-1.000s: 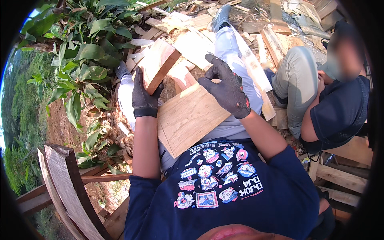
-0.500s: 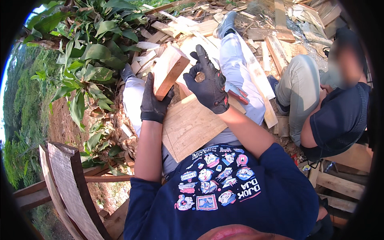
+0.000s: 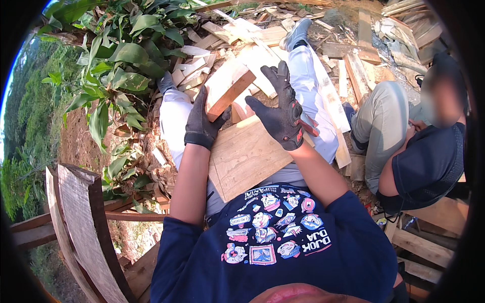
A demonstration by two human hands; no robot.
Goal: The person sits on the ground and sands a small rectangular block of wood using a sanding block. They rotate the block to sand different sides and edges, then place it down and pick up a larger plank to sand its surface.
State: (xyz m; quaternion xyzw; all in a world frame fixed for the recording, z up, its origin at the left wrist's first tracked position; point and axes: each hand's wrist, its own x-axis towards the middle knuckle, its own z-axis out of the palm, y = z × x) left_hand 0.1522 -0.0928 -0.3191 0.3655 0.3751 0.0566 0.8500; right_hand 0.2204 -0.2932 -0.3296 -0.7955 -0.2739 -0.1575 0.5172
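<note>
My left hand (image 3: 203, 120), in a black glove, grips a reddish-brown block of wood (image 3: 228, 90) that is tilted up above my lap. The thumb lies along the block's near end, and the other fingers are partly hidden behind it. My right hand (image 3: 281, 113), gloved as well, is raised to the right of the block with fingers and thumb apart and nothing in it. Across my thighs lies a flat wooden board (image 3: 247, 159), just below both hands. Beside my right wrist a red and grey object (image 3: 309, 125) rests against my leg, partly covered.
Wood offcuts (image 3: 199, 68) and planks (image 3: 356, 76) litter the ground ahead. Broad-leaved plants (image 3: 126, 65) grow on the left. Thick upright boards (image 3: 86, 222) stand at my lower left. A seated person (image 3: 424, 151) is close on my right, with stacked timber (image 3: 424, 247) behind.
My right hand has opened from a thumb-to-finger ring into spread fingers. The left hand and the block have shifted slightly right in the picture along with the whole scene.
</note>
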